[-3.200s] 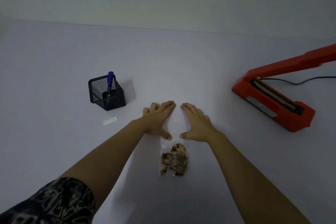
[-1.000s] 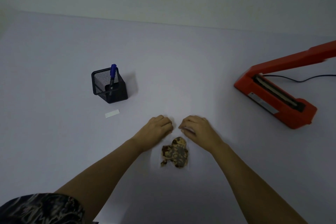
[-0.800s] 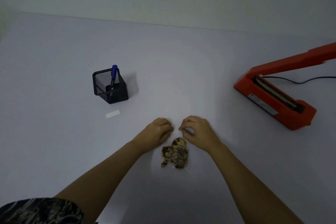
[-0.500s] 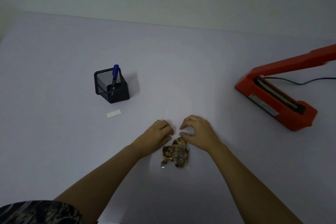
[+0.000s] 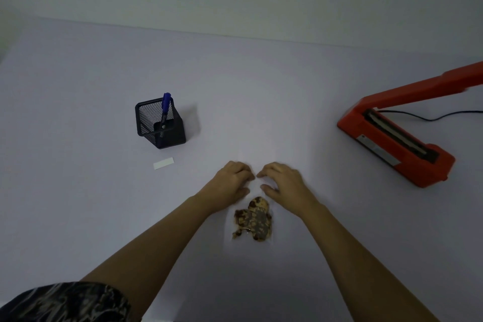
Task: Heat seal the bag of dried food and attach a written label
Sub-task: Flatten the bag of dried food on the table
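Clear plastic bag (image 5: pixel 252 219) of lumpy dried food, left hand (image 5: pixel 230 185) and right hand (image 5: pixel 285 185) fingers pinching its top edge.

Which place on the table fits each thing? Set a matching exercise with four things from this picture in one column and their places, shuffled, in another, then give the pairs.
Things:
1. blue pen
2. white label
3. heat sealer
4. bag of dried food

Places:
A. far right, its arm raised
B. flat on the table, just in front of the mesh holder
C. near the person, below both hands
D. standing in the mesh holder

Pairs: 1-D, 2-B, 3-A, 4-C
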Demonstrator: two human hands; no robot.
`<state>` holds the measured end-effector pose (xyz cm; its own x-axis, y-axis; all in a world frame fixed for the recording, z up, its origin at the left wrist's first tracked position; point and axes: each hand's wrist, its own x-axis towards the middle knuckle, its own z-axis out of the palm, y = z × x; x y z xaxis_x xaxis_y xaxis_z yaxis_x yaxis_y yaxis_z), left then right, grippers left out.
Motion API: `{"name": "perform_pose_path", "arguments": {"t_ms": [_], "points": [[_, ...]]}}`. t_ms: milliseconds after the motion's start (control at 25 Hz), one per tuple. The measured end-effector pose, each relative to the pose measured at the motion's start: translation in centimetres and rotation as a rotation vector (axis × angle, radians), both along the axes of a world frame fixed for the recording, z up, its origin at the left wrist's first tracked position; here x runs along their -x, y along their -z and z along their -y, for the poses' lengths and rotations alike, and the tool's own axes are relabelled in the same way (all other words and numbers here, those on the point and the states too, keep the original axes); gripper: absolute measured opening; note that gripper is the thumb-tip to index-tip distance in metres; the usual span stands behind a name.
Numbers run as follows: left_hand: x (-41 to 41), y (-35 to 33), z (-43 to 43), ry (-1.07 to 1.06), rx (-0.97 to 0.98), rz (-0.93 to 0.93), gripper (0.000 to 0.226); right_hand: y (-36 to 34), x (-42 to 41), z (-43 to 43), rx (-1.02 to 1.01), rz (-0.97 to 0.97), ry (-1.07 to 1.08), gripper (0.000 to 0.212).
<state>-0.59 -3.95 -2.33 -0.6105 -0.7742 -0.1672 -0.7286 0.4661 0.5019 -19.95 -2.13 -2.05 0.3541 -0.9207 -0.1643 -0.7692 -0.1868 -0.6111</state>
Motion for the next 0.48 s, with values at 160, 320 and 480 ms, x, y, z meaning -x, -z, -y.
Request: {"name": "perform_pose_path", "arguments": {"t_ms": [160,320,480], "points": [[0.2,-1.2,2.0,0.056,-0.106,0.100,0.073,-0.9,0.1,1.0,-0.122,-0.087,0.020,0.056],[0.7,-1.9,4.2,0.110,-0.105,0.248,0.100,-1.4,-0.5,3.2,-0.292,-0.120,0.056,0.091],[1.2,-1.9,5.0,0.083,-0.154,0.375,0.111,-1.3,-0.7,4.2,-0.351,-0.130,0.072,0.110]]}}
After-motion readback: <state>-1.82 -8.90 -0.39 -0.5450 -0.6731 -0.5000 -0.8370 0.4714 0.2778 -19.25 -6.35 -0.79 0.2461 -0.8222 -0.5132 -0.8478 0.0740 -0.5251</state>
